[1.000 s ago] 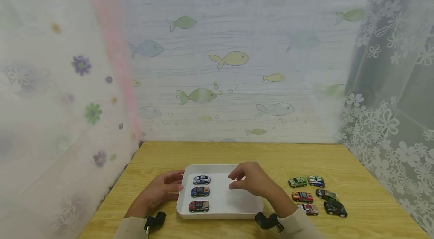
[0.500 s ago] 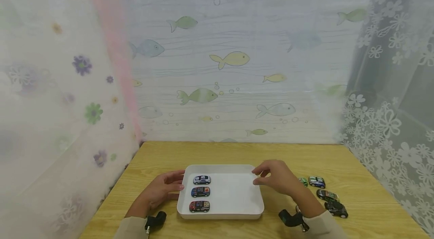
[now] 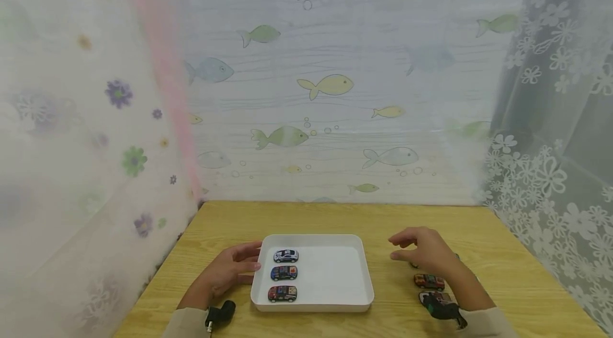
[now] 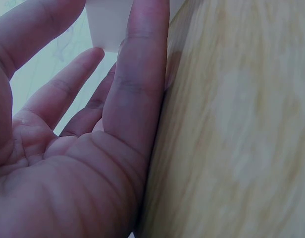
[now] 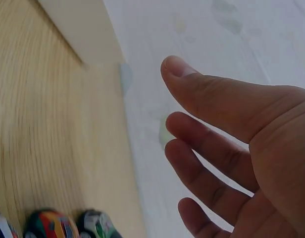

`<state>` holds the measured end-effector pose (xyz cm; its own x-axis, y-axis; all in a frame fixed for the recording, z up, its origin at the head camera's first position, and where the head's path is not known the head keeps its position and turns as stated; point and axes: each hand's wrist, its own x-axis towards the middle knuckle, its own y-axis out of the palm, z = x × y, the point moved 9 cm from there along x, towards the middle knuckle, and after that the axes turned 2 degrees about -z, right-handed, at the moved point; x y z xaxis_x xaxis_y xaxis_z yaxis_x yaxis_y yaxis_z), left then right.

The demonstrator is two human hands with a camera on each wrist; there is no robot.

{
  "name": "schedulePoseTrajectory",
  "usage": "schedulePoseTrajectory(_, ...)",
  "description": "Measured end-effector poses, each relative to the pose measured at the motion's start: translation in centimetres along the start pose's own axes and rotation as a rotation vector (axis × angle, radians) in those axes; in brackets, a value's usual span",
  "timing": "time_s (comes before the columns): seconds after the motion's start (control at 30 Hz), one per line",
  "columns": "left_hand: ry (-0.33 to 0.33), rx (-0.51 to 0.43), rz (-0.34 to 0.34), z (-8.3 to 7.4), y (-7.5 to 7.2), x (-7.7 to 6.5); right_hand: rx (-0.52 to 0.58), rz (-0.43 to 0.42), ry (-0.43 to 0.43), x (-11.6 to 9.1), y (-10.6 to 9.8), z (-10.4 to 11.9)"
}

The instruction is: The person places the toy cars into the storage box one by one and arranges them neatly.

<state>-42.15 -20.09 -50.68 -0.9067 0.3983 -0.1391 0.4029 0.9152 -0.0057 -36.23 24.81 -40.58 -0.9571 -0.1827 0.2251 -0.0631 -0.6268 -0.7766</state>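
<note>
A shallow white tray (image 3: pixel 311 307) sits on the wooden table. Three toy cars stand in a column along its left side: a white one (image 3: pixel 286 256) at the back, a blue one (image 3: pixel 284 273) in the middle and a red-and-black one (image 3: pixel 282 293) in front. My left hand (image 3: pixel 229 271) rests at the tray's left wall, thumb at the rim, fingers loosely extended. To the right of the tray, my right hand (image 3: pixel 426 250) hovers with nothing between thumb and fingers. Under its wrist lie an orange-red toy car (image 3: pixel 429 281) and a white-and-red one (image 3: pixel 435 297); others are mostly hidden by the arm.
In the right wrist view, an orange-and-green toy car (image 5: pixel 52 224) and a green one (image 5: pixel 97 225) show at the bottom edge. Black camera mounts (image 3: pixel 220 314) sit at the wrists. A fish-print curtain (image 3: pixel 330 114) hangs behind the table (image 3: pixel 335 215).
My right hand has moved from over the tray to the right, out past its right edge toward the loose toy cars. The left hand and the three cars in the tray stay put.
</note>
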Motion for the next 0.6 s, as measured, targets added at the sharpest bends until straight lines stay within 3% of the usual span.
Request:
schedulePoseTrajectory(0.37,0.004,0.004,0.005,0.2,-0.1,0.2,-0.024,-0.01,-0.007,-0.9,-2.2,-4.0)
schedulePoseTrajectory(0.6,0.003,0.01,0.002,0.3,-0.3,0.2,-0.01,0.028,0.078,-1.2,-1.9,-6.0)
